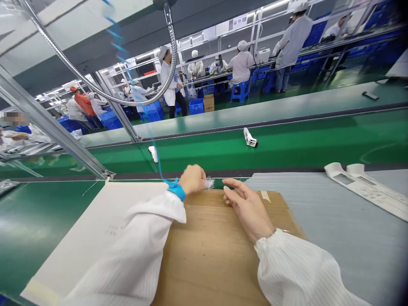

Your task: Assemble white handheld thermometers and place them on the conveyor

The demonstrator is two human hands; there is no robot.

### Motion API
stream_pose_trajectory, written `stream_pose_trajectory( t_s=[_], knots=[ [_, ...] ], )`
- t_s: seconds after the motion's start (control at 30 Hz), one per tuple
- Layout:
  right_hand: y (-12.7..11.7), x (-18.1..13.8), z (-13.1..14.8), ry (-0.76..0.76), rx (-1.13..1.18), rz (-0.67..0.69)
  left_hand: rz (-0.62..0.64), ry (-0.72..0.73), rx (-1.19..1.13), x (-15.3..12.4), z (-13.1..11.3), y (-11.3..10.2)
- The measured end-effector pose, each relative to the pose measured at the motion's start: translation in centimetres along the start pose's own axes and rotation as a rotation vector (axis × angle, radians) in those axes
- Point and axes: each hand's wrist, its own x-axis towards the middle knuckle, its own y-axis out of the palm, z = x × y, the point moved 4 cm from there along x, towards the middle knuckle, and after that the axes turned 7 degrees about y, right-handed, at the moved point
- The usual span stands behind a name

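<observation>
My left hand (193, 179), with a blue wrist strap (176, 189) at its cuff, is closed and a little blurred above the far edge of a brown cardboard sheet (207, 250). A small crinkled scrap of clear plastic (209, 183) shows at its fingertips. To its right, my right hand (250, 208) hovers over the cardboard with thumb and fingers apart, holding nothing I can see. A strip of tape (265, 196) sticks to the cardboard near that hand. The strap's coiled blue cord (156, 153) runs upward.
A white sheet (86, 221) lies left, a grey board (350, 238) right with a white plastic panel (366, 187). On the green conveyor belt (197, 148) beyond are two white plastic parts (250, 138). A metal flexible hose (117, 102) hangs overhead. Several people work in the background.
</observation>
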Motion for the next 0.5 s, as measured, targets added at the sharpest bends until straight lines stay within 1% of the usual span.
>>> stream_pose_trajectory(
  t_s=[0.07,0.13,0.2,0.3,0.37,0.4,0.47,0.5],
  knots=[
    [0.0,0.0,-0.1,-0.002,0.014,0.005,-0.007,-0.016,-0.019,-0.5,0.7,1.2],
    [-0.1,0.1,-0.2,-0.010,0.027,0.003,-0.055,-0.020,-0.057,-1.3,1.6,1.3],
    [-0.1,0.2,-0.2,-0.014,0.028,0.000,-0.156,-0.031,-0.096,-2.7,2.6,0.7],
    [-0.1,0.3,-0.3,-0.020,0.021,-0.008,-0.357,-0.057,-0.132,-5.6,3.7,0.0],
    [-0.1,0.3,-0.3,-0.030,0.001,-0.005,-0.458,0.015,-0.168,-7.5,3.7,0.7],
    [-0.2,0.2,-0.3,-0.038,-0.019,0.001,-0.479,0.077,-0.179,-8.2,3.4,1.4],
    [-0.4,0.2,-0.3,-0.054,-0.089,0.022,-0.464,0.191,-0.166,-9.2,2.8,3.2],
    [-0.7,0.3,-0.1,-0.067,-0.148,0.029,-0.442,0.222,-0.143,-9.5,2.5,4.1]
  ],
)
